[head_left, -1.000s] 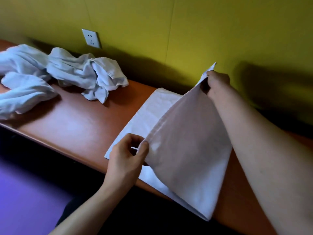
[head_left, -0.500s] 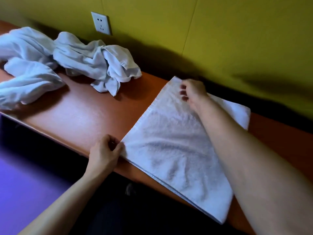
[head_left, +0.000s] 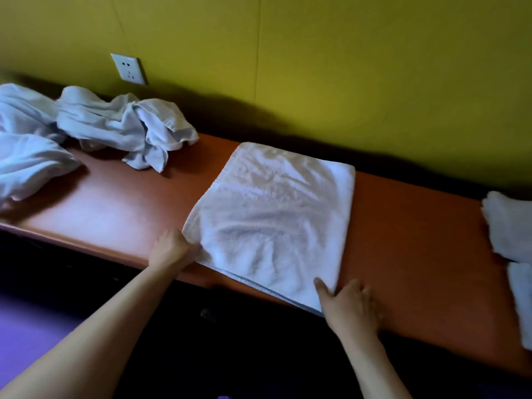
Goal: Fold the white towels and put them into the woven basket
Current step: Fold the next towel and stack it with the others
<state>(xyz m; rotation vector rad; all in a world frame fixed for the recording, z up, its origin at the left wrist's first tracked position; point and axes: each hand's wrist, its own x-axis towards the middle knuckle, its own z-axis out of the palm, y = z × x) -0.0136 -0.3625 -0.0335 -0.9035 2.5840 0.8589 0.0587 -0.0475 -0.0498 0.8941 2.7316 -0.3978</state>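
Observation:
A white towel [head_left: 273, 217], folded into a flat rectangle, lies on the orange-brown shelf [head_left: 115, 208] in the middle of the view. My left hand [head_left: 171, 249] pinches its near left corner at the shelf's front edge. My right hand [head_left: 349, 302] rests at its near right corner, thumb on top of the cloth and fingers spread on the shelf beside it. A heap of crumpled white towels [head_left: 115, 125] lies at the far left. No woven basket is in view.
More white cloth [head_left: 509, 226] shows at the right edge of the shelf. A yellow-green wall with a white socket [head_left: 129, 69] runs behind. Below the shelf's front edge it is dark, with purple floor [head_left: 28, 335] at the lower left.
The raised half of the towel has been laid down flat over the other half. My right hand has come from the far corner to the near right corner; the left stays at the near left corner.

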